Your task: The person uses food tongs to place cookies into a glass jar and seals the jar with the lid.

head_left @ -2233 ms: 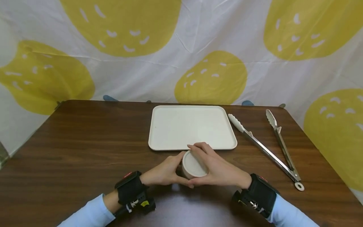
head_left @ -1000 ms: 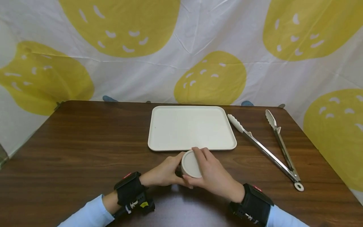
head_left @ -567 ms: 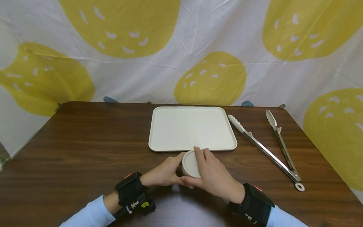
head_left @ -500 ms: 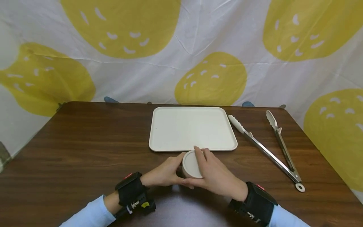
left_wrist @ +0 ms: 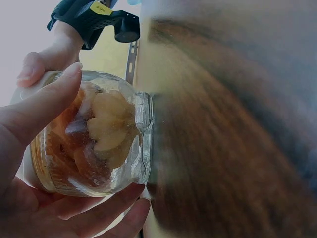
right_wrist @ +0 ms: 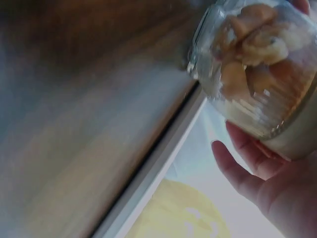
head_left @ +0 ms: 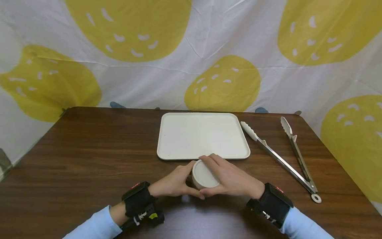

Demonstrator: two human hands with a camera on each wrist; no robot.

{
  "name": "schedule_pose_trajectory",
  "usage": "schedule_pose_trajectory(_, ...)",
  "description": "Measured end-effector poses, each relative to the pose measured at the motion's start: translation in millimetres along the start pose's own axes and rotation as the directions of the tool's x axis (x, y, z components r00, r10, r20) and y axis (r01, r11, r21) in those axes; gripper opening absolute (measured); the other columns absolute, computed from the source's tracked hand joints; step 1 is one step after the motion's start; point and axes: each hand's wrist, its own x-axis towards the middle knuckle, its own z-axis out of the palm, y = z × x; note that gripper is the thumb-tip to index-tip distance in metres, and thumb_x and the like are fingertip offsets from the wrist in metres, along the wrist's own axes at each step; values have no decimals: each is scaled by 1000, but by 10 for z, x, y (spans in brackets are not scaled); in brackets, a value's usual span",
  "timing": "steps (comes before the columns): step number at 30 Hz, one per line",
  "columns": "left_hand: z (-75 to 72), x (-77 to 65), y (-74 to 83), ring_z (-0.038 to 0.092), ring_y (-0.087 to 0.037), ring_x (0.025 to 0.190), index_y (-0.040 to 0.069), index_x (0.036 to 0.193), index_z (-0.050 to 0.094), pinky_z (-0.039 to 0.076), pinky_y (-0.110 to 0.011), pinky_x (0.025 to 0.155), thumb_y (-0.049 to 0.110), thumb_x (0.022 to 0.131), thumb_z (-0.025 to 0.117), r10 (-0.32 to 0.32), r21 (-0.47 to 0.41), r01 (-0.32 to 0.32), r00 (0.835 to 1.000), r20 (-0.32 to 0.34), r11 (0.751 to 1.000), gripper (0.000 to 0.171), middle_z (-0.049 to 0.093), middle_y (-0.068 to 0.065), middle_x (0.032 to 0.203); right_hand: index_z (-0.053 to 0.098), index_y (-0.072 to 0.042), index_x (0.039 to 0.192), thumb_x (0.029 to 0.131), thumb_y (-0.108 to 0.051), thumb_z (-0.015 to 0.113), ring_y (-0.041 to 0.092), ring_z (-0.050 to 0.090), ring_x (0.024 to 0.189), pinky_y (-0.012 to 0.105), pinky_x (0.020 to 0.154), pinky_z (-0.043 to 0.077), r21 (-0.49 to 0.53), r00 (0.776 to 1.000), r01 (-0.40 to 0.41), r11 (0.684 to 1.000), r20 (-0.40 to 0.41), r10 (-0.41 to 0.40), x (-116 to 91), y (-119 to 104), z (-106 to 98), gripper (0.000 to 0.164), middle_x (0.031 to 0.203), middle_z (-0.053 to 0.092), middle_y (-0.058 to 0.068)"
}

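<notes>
A clear glass jar [left_wrist: 106, 144] with a white lid [head_left: 204, 174] stands upright on the table between both hands, near the tray's front edge. Brown and pale cookie-like pieces [right_wrist: 260, 54] show through its glass. My left hand [head_left: 174, 182] grips the jar from the left, thumb on the near side, fingers round the far side. From the right, my right hand [head_left: 234, 179] holds the lid, its thumb at the near rim and its fingers curled over the far rim. In the head view the hands hide most of the glass.
A white rectangular tray [head_left: 203, 136] lies just behind the jar. To its right, long metal tongs [head_left: 283, 162] with pale scalloped tips lie spread apart on the brown wooden table [head_left: 89, 149]. A white cloth with yellow shapes [head_left: 223, 83] hangs behind.
The right hand has turned on the lid: its wrist swung outward to the right and away, and its fingers shifted left over the far rim. The left hand and jar stay in place.
</notes>
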Motion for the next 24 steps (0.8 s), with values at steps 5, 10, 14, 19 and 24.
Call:
schedule_pose_trajectory(5,10,0,-19,51,-17,105,5,129,34,42,-28,86,28,64,79,10,13,-10,1000,-13,1000,83,54,-9,119,37,-6,128,76,-57,58,9,48,84,23,68,45,-22,999,-18,1000,-42,17,-8,-39,43,76,101,44,-1)
schedule_pose_trajectory(10,14,3,-15,52,-17,103,4,128,35,43,-28,85,29,64,79,17,20,-17,1000,-16,1000,81,55,-10,116,38,-5,127,75,-56,59,12,51,76,24,63,46,-92,994,-56,994,-95,47,-13,-100,73,76,99,47,3)
schedule_pose_trajectory(14,13,1,-7,53,-16,102,3,126,37,43,-27,85,29,64,79,11,34,-10,1000,-19,999,80,56,-10,115,40,-5,126,72,-54,62,13,53,71,25,58,46,-145,987,-97,985,-142,77,-19,-157,95,77,97,49,6)
schedule_pose_trajectory(19,7,1,3,53,-16,102,3,126,37,43,-27,85,28,64,79,3,31,-3,1000,-13,1000,80,56,-10,115,42,-6,124,70,-55,62,13,51,65,27,52,45,-180,974,-162,970,-185,129,-26,-216,116,76,93,50,5)
schedule_pose_trajectory(24,2,5,4,53,-17,102,3,127,36,43,-27,85,29,64,79,2,33,-1,1000,-14,999,80,56,-10,115,43,-5,124,70,-56,62,14,49,59,25,49,43,-195,967,-194,961,-203,154,-26,-243,134,77,91,49,6)
